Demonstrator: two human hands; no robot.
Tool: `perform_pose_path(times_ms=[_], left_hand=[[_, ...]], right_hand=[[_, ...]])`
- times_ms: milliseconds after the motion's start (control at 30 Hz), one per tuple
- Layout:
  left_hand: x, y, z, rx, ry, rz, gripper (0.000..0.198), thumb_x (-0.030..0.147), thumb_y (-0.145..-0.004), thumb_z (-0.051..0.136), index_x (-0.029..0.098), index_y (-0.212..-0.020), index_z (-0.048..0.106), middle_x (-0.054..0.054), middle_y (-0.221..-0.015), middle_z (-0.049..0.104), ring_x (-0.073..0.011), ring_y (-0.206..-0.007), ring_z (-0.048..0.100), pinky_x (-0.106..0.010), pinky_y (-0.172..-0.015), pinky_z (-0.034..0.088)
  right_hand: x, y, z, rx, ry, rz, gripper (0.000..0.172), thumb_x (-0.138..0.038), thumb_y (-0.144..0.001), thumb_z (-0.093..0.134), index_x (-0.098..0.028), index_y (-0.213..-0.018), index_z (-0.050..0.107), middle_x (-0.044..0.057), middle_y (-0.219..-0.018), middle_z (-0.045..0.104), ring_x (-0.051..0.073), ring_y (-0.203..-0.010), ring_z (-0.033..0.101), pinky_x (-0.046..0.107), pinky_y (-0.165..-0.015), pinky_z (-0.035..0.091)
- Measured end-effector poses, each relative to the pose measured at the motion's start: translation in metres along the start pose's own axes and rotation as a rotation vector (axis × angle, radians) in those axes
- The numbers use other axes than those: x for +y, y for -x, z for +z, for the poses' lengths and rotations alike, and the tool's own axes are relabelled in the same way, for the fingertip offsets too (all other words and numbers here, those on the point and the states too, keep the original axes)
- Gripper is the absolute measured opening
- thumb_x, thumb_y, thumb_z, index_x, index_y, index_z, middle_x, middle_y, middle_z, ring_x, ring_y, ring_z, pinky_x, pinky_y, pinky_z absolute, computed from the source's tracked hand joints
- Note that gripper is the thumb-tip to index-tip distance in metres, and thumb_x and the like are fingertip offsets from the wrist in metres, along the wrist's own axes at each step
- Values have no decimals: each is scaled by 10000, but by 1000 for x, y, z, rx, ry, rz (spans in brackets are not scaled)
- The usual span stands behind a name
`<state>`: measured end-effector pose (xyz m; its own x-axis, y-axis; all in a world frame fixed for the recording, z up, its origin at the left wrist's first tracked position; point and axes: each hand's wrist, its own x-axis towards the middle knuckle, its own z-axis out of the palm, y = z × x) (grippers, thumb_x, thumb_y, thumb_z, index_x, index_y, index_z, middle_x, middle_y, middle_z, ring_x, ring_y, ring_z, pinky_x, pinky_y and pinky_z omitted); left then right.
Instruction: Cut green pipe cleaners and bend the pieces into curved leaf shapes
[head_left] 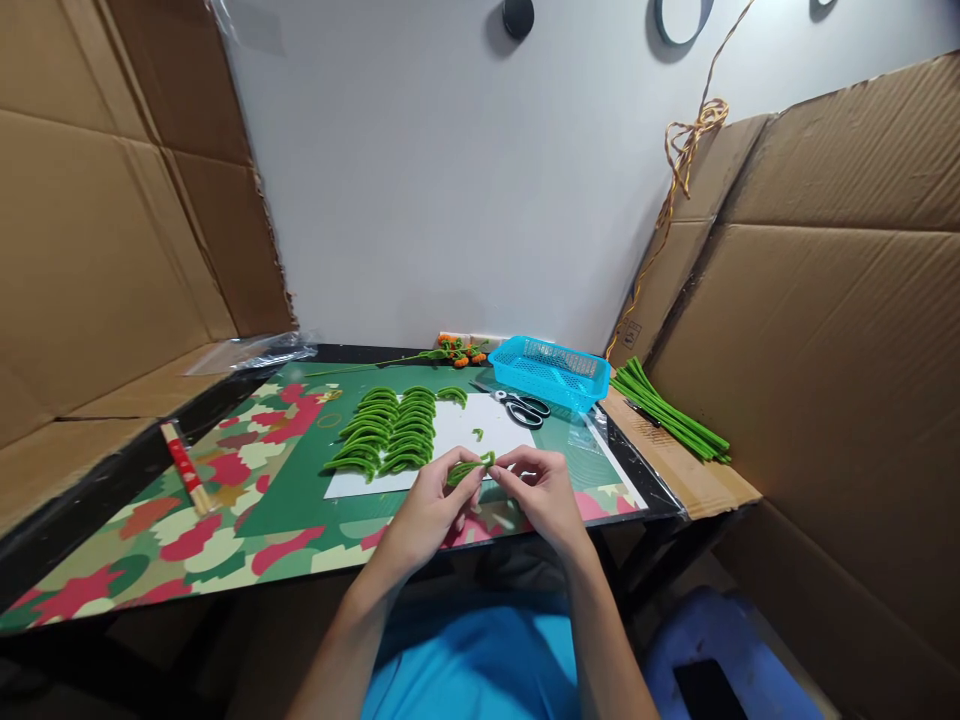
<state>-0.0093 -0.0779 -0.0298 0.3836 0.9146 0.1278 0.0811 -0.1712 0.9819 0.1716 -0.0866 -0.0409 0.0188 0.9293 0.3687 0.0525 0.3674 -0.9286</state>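
Observation:
Close to the table's front edge, my left hand point(439, 497) is closed around a green pipe-cleaner leaf point(460, 472). My right hand point(541, 490) pinches the leaf's thin bent tip with thumb and fingertips, right beside the left fingers. Just beyond the hands, a small bent piece of green pipe cleaner point(478, 434) rests on a white paper sheet point(487, 418). Curved green pipe-cleaner leaves point(409, 435) lie there in two stacked columns, with a short third group point(452, 395) at the top.
Black-handled scissors point(523, 408) lie behind my right hand, in front of a blue plastic basket point(551, 372). Green pipe cleaners point(667, 408) are bundled on cardboard at the right. Orange pipe-cleaner flowers point(461, 350) lie at the back. A red-and-wood packet point(186, 467) is at left.

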Motion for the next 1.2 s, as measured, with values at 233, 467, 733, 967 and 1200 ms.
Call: perform_pose_path(times_ms=[233,467,733,967,1200], left_hand=[[-3,-3,0,6,50,34,397,585,-962,627,208,-1046,533,59,-683,616,-73,-396,506,-174,-390,386],[-1,-3,0,3,45,29,367,555,-969,628,209,-1040,525,57,-663,631,-76,-391,519,-165,-386,376],[0,0,2,28,36,12,418,602,-938,642,216,-1039,516,67,-647,609,-86,-382,517,-163,-356,366],[5,1,4,-3,-1,18,411,595,-949,637,195,-1031,597,42,-697,621,-80,-410,505,-188,-384,416],[8,3,5,-30,16,2,371,553,-945,660,185,-960,620,29,-695,622,-77,-416,492,-192,-389,417]], right_hand=[[-2,1,-1,17,-14,-4,238,-399,-860,796,-185,-958,830,46,-806,752,117,-589,552,224,-499,395],[-3,1,1,44,31,-17,238,-404,-846,809,-166,-841,817,46,-751,740,125,-596,550,233,-518,401],[-3,4,1,-37,95,-31,243,-391,-893,755,-168,-824,819,26,-685,700,117,-567,499,236,-508,362],[0,2,1,41,16,-11,306,-458,-862,798,-163,-786,770,2,-623,637,106,-517,460,241,-483,319],[-1,3,0,17,2,5,313,-463,-893,771,-165,-796,761,0,-634,641,103,-513,460,247,-486,316]])
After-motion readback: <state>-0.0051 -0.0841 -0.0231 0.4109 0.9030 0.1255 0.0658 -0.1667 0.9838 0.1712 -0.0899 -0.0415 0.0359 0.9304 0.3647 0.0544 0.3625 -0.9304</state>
